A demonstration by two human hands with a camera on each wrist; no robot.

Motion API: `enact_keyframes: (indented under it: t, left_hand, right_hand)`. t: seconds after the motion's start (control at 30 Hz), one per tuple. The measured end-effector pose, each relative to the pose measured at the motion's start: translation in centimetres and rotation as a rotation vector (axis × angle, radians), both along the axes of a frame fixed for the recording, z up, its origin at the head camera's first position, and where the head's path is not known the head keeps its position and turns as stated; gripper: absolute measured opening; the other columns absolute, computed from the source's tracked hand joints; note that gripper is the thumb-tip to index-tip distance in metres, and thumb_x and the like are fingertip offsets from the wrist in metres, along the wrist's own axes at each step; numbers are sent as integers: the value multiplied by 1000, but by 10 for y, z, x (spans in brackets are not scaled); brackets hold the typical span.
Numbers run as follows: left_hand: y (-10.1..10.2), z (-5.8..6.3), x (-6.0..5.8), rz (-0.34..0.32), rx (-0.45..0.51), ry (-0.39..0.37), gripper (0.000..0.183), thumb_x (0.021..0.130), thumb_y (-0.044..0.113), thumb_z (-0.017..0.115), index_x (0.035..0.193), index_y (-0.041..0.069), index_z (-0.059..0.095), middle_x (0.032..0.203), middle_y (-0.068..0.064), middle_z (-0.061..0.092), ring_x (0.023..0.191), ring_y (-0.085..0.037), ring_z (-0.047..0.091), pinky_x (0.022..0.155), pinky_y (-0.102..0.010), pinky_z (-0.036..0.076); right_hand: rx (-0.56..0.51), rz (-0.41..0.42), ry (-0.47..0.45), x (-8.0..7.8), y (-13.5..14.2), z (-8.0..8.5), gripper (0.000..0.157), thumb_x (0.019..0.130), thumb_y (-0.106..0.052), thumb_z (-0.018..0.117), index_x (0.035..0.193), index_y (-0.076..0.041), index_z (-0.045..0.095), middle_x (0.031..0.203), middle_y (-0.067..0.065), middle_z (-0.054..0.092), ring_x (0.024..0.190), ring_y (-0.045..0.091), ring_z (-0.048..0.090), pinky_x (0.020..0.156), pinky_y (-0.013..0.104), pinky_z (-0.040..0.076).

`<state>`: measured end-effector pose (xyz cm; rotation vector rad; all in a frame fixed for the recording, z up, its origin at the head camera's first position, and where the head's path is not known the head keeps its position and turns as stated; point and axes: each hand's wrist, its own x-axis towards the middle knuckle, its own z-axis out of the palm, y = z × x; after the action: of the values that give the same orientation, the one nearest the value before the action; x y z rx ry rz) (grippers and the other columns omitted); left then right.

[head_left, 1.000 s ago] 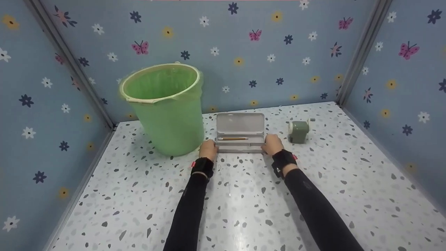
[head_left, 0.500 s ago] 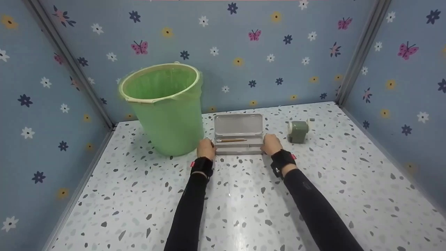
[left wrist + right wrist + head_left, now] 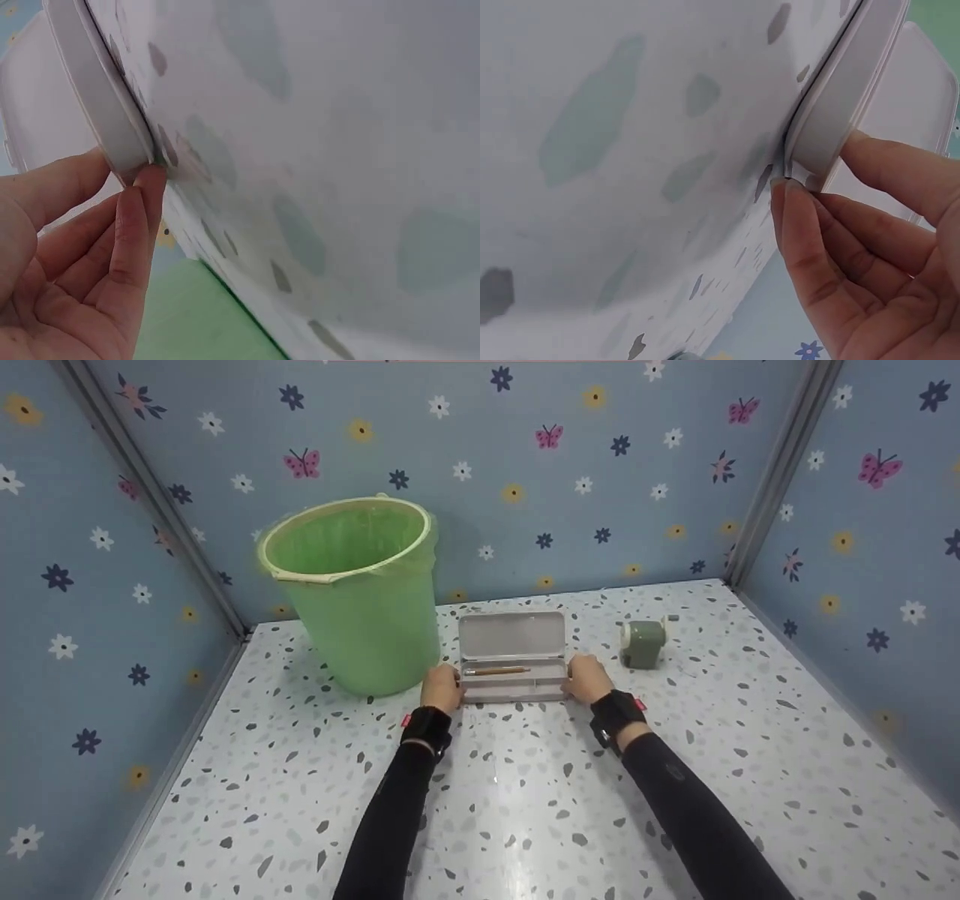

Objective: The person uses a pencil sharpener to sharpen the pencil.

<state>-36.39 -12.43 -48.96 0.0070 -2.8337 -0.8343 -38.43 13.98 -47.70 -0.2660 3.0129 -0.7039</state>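
A pale pencil case (image 3: 499, 691) lies on the speckled table with its lid (image 3: 512, 636) folded back, away from me. In its rear compartment rests a brown pencil (image 3: 496, 670); a small divider crosses the front compartment. My left hand (image 3: 441, 688) grips the left end of the case. In the left wrist view, the thumb is on the case's side and the fingertips (image 3: 152, 176) reach its bottom edge at the tabletop. At the other end my right hand (image 3: 587, 679) pinches the corner the same way, with its fingertips (image 3: 780, 189) low at the base.
A tall green bin (image 3: 367, 622) with a thin liner stands just left of my left hand. To the right of the case sits a green crank pencil sharpener (image 3: 643, 645). Flower-patterned panels (image 3: 510, 457) wall the speckled table (image 3: 510, 810) at the back and sides.
Both hands have drawn the open pencil case a short way toward me and slightly left. The pencil has come along inside it. The bin and sharpener have stayed put.
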Motion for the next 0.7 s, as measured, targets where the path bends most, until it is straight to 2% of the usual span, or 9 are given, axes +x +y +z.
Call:
enact_keyframes:
  t: [0.1, 0.2, 0.33, 0.43, 0.7]
  left_hand:
    - [-1, 4, 7, -23, -57, -11, 10, 81, -1, 74, 86, -7, 70, 89, -20, 73, 89, -36, 69, 84, -44, 56]
    - [-3, 6, 14, -46, -113, -14, 10, 80, -1, 75, 83, -6, 68, 87, -20, 72, 88, -36, 69, 83, -45, 56]
    - [-4, 7, 21, -47, -148, -17, 12, 79, 0, 76, 83, -7, 67, 89, -22, 72, 89, -38, 70, 84, -46, 56]
    - [-4, 7, 28, -41, -160, -16, 12, 79, -1, 75, 85, -7, 67, 90, -23, 72, 90, -40, 70, 83, -48, 57]
    - [-7, 7, 52, -56, -206, 19, 16, 80, -3, 72, 92, -9, 66, 92, -27, 69, 88, -44, 69, 80, -52, 57]
  right_hand:
    - [28, 25, 7, 6, -1, 1, 18, 81, -5, 74, 91, 10, 68, 88, 21, 72, 73, 26, 61, 72, 42, 54]
    - [40, 57, 36, 12, -2, 2, 18, 80, -4, 75, 89, 10, 68, 88, 22, 71, 76, 31, 65, 75, 45, 55]
    - [38, 82, 54, 19, -5, 1, 19, 79, -1, 74, 94, 10, 68, 90, 23, 72, 80, 33, 68, 76, 46, 56]
    - [39, 84, 35, 25, -8, 1, 21, 80, 0, 73, 98, 9, 68, 91, 23, 72, 81, 32, 69, 76, 45, 58]
    - [80, 111, 14, 40, -13, 0, 16, 81, -1, 71, 94, 8, 67, 87, 21, 70, 77, 30, 67, 77, 42, 59]
